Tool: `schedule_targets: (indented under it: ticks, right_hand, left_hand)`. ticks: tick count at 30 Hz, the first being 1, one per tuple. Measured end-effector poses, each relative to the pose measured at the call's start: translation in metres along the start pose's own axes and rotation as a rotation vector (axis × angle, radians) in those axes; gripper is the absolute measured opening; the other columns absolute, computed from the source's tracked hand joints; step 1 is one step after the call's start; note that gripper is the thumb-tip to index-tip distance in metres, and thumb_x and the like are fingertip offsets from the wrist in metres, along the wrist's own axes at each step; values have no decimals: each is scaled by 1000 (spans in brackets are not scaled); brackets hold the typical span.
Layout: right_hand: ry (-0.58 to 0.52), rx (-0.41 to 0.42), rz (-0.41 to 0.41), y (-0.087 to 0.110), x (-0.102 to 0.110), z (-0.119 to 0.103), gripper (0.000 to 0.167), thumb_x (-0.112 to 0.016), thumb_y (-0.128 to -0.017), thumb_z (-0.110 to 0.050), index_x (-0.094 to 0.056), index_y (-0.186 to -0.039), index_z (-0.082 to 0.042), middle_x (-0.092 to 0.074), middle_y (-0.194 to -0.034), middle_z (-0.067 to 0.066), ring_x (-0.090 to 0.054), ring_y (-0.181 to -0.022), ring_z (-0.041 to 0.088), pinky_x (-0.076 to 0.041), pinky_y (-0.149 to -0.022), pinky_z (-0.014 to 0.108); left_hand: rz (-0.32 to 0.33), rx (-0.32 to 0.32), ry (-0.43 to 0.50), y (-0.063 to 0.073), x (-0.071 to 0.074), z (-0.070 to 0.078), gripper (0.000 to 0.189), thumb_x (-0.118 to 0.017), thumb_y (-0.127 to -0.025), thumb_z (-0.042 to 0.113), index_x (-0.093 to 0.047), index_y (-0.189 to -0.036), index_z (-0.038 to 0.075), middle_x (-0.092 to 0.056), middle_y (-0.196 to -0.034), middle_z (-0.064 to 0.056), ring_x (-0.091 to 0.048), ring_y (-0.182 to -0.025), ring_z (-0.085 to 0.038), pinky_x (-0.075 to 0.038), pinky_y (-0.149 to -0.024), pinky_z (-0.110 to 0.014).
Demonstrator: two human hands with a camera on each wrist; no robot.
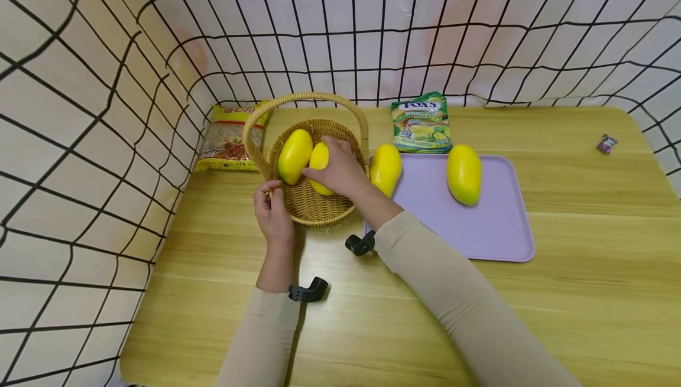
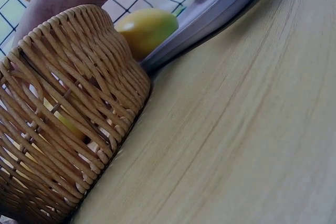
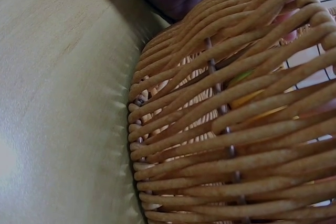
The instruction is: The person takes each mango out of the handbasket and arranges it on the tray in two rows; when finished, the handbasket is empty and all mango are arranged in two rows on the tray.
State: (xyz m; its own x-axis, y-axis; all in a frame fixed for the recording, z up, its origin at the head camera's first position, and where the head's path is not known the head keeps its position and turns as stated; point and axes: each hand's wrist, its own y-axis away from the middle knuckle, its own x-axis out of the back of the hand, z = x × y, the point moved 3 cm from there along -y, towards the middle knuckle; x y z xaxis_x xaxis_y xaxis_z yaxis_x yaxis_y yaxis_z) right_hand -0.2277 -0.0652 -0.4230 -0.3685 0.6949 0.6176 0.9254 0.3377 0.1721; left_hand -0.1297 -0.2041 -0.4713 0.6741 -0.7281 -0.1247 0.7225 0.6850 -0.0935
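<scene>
A round wicker basket (image 1: 318,212) with a tall arched handle stands on the table. Inside it, one yellow mango (image 1: 295,155) with a greenish lower end leans toward the left wall. My right hand (image 1: 343,168) reaches in over the basket's right side and grips a second mango (image 1: 319,165), partly covered by the fingers. At the left front rim, my left hand (image 1: 273,212) holds the basket's edge between thumb and fingers. In the left wrist view, the basket weave (image 2: 79,82) hides most of what lies inside; in the right wrist view, slivers of yellow show through the weave (image 3: 226,119).
A lilac tray (image 1: 479,233) lies right of the basket, with a mango (image 1: 464,174) on it and another mango (image 1: 386,168) at its left edge. Behind are a green Fox's candy bag (image 1: 421,124) and a yellow-edged food packet (image 1: 231,139). A small wrapped sweet (image 1: 607,143) lies far right.
</scene>
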Motion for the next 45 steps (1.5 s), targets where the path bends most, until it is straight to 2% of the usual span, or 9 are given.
schedule_targets:
  ticks: [6,16,33,45]
  right_hand:
    - [21,2,-2,-1,0,0,90,-75,-88,-47,-30,-160,-18,-32,-161,16,-45,-135,31,-44,-108,47]
    - [21,2,-12,0,-1,1,87,-76,-87,-44,-32,-158,-18,-35,-157,16,-48,-127,29,-46,-103,45]
    - [39,-2,-28,0,-2,0,84,-75,-89,-42,-33,-158,-21,-32,-159,15,-48,-131,30,-47,-103,46]
    - [31,5,-28,0,-2,0,83,-75,-89,-41,-34,-158,-19,-33,-158,16,-48,-133,30,-46,-104,46]
  left_hand:
    - [-8,-6,-6,1,-1,1,18,-50,-96,6,-60,-107,-4,-56,-115,5,-48,-122,-12,-37,-104,-26]
    - [-21,-3,-52,2,0,2,23,-49,-97,8,-58,-111,-7,-55,-115,7,-48,-126,-12,-34,-109,-29]
    - [-7,-6,-59,1,0,1,22,-48,-97,7,-59,-110,-6,-56,-114,4,-48,-121,-11,-35,-105,-26]
    - [1,17,-56,1,0,1,23,-47,-98,5,-58,-113,-8,-55,-115,4,-47,-123,-14,-34,-105,-27]
